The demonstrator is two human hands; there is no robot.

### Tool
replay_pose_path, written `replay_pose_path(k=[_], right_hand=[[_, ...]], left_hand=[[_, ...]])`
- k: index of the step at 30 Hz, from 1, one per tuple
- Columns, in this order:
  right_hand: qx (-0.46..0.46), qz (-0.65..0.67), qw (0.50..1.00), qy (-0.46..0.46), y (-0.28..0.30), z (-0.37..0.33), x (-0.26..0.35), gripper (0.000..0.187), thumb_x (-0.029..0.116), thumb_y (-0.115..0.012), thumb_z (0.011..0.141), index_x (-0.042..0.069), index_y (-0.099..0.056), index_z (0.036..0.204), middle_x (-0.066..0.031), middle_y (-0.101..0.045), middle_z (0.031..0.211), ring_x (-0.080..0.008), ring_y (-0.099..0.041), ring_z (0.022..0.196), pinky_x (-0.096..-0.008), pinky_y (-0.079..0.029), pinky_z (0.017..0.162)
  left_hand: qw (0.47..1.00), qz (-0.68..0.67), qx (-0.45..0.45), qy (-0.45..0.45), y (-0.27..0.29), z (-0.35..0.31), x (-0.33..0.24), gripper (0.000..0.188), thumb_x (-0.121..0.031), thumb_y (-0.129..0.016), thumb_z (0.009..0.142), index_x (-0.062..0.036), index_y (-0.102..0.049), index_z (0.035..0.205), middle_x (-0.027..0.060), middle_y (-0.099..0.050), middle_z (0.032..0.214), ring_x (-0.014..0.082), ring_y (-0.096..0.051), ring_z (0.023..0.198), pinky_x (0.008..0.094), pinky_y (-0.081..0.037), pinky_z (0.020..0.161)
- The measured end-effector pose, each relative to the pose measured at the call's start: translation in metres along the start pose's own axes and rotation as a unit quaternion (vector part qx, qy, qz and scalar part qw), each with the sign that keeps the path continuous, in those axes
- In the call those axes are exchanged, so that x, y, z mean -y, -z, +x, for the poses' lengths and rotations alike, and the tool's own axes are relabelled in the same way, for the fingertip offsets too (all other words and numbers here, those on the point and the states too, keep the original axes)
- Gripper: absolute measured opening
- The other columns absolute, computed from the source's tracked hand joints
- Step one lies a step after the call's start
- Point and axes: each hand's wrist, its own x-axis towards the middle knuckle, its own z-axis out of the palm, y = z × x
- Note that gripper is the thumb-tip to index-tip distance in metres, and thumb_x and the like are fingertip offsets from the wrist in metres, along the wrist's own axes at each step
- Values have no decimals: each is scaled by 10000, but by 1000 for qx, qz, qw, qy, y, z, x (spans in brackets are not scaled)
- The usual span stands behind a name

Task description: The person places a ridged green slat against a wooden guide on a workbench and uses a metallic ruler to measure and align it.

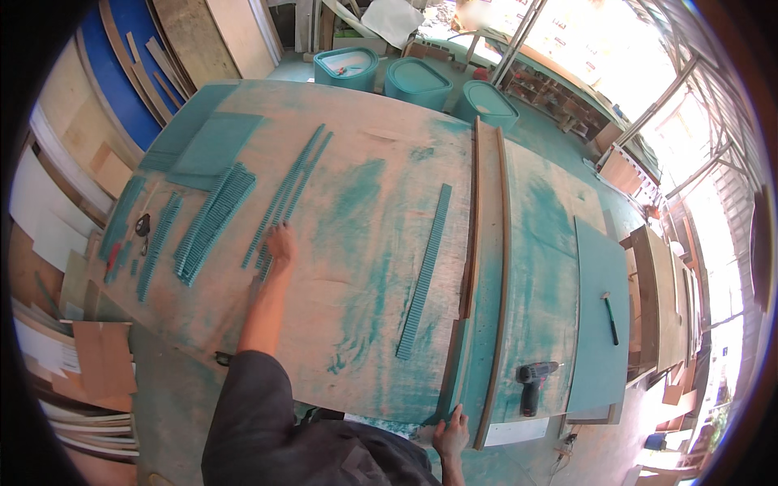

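Note:
My left hand (pixel 281 243) reaches forward over the large worktable (pixel 356 267), its fingers closed on the near part of a thin ribbed strip (pixel 300 182). The strip is dusted blue-green and lies beside other narrow ones, all running away from me. At the table's near edge, my right hand (pixel 451 432) has its fingers curled at the near end of a long wooden rail (pixel 458 364); its grip is partly hidden. Between the hands lies a wider single ribbed strip (pixel 425 271). A thick bundle of ribbed strips (pixel 215 223) rests left of my left hand.
A cordless drill (pixel 532 385) and a hammer (pixel 610 317) lie on the right. A tape measure (pixel 143 225) and a red-handled tool (pixel 113 261) sit at the far left. Teal tubs (pixel 417 83) stand beyond the table; wooden panels (pixel 73 121) lean at left.

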Motion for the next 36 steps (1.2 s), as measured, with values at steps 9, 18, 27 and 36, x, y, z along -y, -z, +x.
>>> replay_pose_path(k=[9, 18, 27, 36], right_hand=[[23, 42, 998, -38, 7, -12, -4, 780, 80, -665, 873, -47, -332, 1566, -249, -536, 1313, -446, -637, 1101, -498, -547, 877], [-33, 70, 996, -43, 1, -20, 2, 691, 84, -678, 893, 4, -433, 1535, -229, -564, 1285, -432, -632, 1112, -501, -532, 900], [-160, 125, 977, -61, 12, -41, 3, 345, 112, -670, 921, -17, -677, 1240, -189, -673, 1067, -411, -636, 1024, -500, -509, 867], [-216, 328, 904, -167, 24, -18, -60, 301, 103, -640, 935, -79, -683, 1170, -211, -720, 999, -322, -699, 940, -402, -524, 854]], left_hand=[[907, -325, 260, -57, 137, -181, -112, 418, -434, -640, 989, -20, -685, 943, 174, -730, 915, 402, -697, 847, 533, -540, 763], [907, -277, 269, -166, 150, -264, -249, 803, -457, -723, 952, 42, -403, 1493, 215, -460, 1525, 387, -546, 1321, 529, -550, 990], [812, -338, 466, -96, 216, -241, -206, 640, -316, -814, 859, 58, -529, 1294, 223, -561, 1290, 326, -620, 1092, 465, -558, 887], [487, -616, 605, 133, 234, -313, -147, 338, -109, -756, 890, 29, -562, 1130, 105, -677, 933, 222, -657, 752, 386, -554, 685]])
